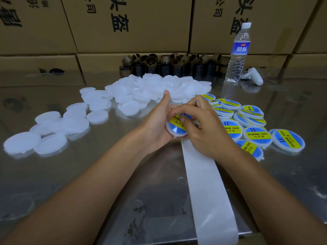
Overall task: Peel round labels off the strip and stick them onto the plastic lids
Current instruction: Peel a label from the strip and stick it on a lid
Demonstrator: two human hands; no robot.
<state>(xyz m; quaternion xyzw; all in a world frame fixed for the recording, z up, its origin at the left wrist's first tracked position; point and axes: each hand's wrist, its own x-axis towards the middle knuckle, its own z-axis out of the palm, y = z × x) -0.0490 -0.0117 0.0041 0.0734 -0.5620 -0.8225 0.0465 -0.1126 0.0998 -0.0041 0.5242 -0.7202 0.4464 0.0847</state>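
My left hand (pixel 157 121) grips a white plastic lid (pixel 175 132) above the table's middle, thumb raised. A round blue-and-yellow label (pixel 177 123) lies on that lid, and the fingers of my right hand (pixel 203 128) curl over it and press on it. From under my right hand a bare white backing strip (pixel 203 183) runs toward the table's front edge. Unlabelled white lids (pixel 152 89) lie heaped behind my hands, with more of them scattered at the left (pixel 49 128). Several labelled lids (pixel 254 124) are piled to the right.
A steel table (pixel 88 174) carries everything. A water bottle (pixel 238 55) stands at the back right beside a white controller (pixel 253 76). Brown cardboard cores (pixel 168 65) are stacked behind the lid heap. Large cardboard boxes (pixel 127 25) wall off the back.
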